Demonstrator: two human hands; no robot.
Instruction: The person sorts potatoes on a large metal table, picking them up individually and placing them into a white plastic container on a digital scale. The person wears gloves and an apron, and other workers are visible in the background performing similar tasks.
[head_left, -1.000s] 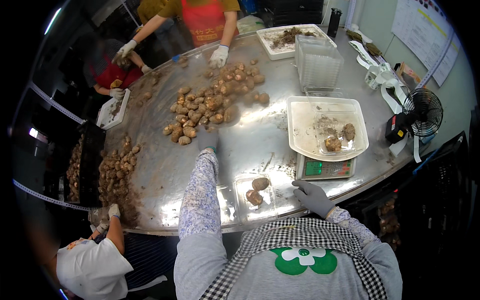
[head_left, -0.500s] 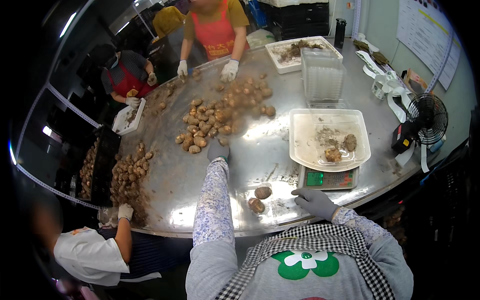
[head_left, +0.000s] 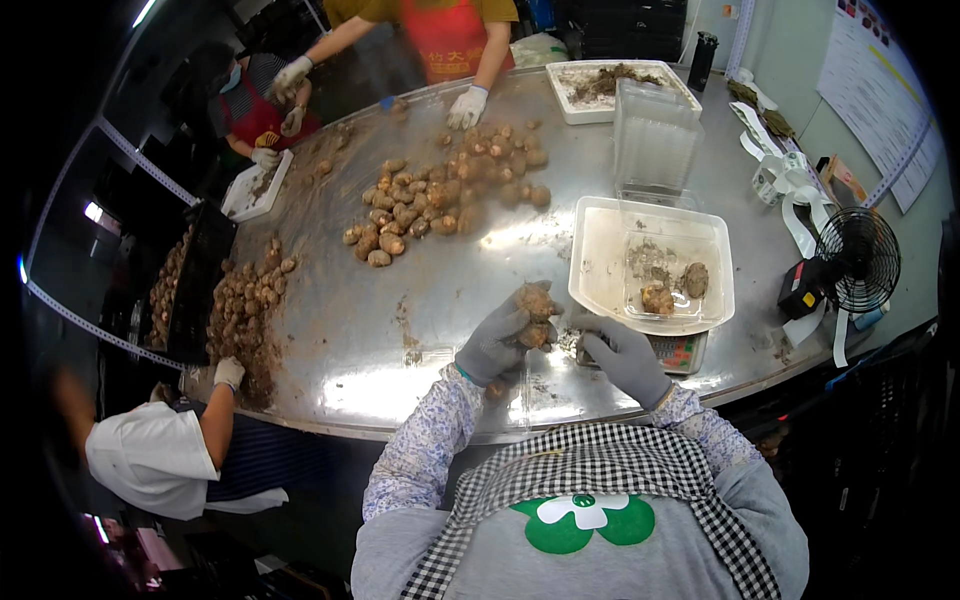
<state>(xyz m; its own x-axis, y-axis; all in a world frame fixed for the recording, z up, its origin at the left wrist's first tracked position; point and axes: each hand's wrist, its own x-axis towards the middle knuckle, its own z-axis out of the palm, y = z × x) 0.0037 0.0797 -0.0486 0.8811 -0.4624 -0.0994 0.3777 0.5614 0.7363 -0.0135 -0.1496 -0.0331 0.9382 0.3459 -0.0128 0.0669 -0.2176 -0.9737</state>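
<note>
My grey-gloved left hand (head_left: 492,345) is closed on two brown taros, one above the other; the upper taro (head_left: 536,302) bulges past the fingertips. My right hand (head_left: 628,358), in a matching glove, is open with thumb and fingers apart. It hovers over the front of a weighing scale (head_left: 685,352), hiding most of its display. On the scale rests a white tray (head_left: 590,235) with a clear plastic box (head_left: 715,262) inside; a taro (head_left: 696,280) and a paler-ended taro (head_left: 657,299) lie in that box. Under my left hand, another taro (head_left: 495,390) shows partly, by clear plastic.
A heap of taros (head_left: 410,205) covers the table's middle, with another pile (head_left: 245,310) at the left. Stacked clear boxes (head_left: 655,145), a dirt-strewn white tray (head_left: 565,85) and a black fan (head_left: 858,248) stand to the right. Co-workers' gloved hands (head_left: 467,107) work across the table.
My left hand has come back from the heap toward me with two taros. My right hand has risen from the table beside the scale to its front. A co-worker opposite has stretched an arm leftward.
</note>
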